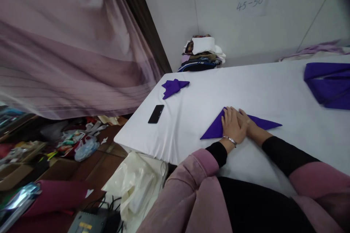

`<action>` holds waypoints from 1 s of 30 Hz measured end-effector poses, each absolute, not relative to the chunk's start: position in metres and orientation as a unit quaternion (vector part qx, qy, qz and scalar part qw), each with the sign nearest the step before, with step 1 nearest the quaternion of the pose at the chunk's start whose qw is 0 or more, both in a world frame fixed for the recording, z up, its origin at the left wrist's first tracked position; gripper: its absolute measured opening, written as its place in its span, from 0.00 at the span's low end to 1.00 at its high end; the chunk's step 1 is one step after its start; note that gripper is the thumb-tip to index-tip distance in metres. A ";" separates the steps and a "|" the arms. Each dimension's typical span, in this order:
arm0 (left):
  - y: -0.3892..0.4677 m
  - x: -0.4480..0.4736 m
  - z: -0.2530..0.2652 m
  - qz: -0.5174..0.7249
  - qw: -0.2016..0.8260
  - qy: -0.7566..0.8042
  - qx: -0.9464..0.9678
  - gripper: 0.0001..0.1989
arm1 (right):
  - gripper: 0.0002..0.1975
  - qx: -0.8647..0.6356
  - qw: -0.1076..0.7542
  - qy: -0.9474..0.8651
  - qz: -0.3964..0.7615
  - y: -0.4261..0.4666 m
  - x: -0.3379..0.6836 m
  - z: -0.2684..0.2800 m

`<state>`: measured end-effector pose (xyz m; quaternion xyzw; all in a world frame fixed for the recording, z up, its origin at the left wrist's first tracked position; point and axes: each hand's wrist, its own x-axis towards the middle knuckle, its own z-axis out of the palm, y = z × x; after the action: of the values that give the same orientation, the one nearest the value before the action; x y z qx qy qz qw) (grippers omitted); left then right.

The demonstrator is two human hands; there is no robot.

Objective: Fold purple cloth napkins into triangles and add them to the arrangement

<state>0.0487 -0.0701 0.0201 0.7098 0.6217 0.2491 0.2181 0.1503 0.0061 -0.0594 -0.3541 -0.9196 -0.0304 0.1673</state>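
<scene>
A purple cloth [212,128] folded into a flat triangle lies on the white-covered table, one long point stretching right. My left hand [233,126], with a silver bracelet at the wrist, presses flat on the middle of this cloth, fingers extended and pointing away from me. Beside it and partly covered by it, my right hand [247,122] also rests flat on the cloth. Some of the right fingers are hidden by the left hand. Toward the far left of the table sits a smaller knotted purple cloth [173,87]. Folded purple fabric [332,87] lies at the right.
A black phone [156,114] lies near the left edge of the white table [191,116]. Folded clothes [201,55] are stacked at the back against the wall. A pink curtain [68,43] hangs on the left, above boxes and plastic bags [86,148] on the floor.
</scene>
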 end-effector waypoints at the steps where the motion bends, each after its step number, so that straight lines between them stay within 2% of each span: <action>1: -0.070 0.045 0.016 0.256 0.208 0.625 0.707 0.36 | 0.33 -0.363 0.162 -0.917 -0.027 0.007 0.152 -0.056; 8: -0.079 0.017 -0.002 0.193 0.132 0.662 0.712 0.40 | 0.31 -0.410 0.128 -0.903 0.021 0.003 0.148 -0.040; 15: -0.104 -0.056 -0.007 0.097 0.072 0.709 0.695 0.42 | 0.32 -0.428 0.128 -0.894 0.028 -0.001 0.142 -0.033; 21: -0.128 -0.107 -0.007 0.100 0.046 0.768 0.631 0.33 | 0.32 -0.435 0.118 -0.892 0.035 -0.002 0.140 -0.030; 27: -0.139 -0.110 -0.009 0.282 0.058 0.696 0.658 0.16 | 0.32 -0.434 0.104 -0.894 0.047 0.000 0.142 -0.028; 30: -0.141 -0.105 -0.010 0.316 0.087 0.642 0.694 0.11 | 0.32 -0.422 0.103 -0.899 0.056 0.004 0.147 -0.029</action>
<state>-0.1054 -0.1411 -0.0102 0.6937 0.6416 0.3155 0.0873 0.1466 0.0038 -0.0289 -0.4222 -0.8989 0.0562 0.1031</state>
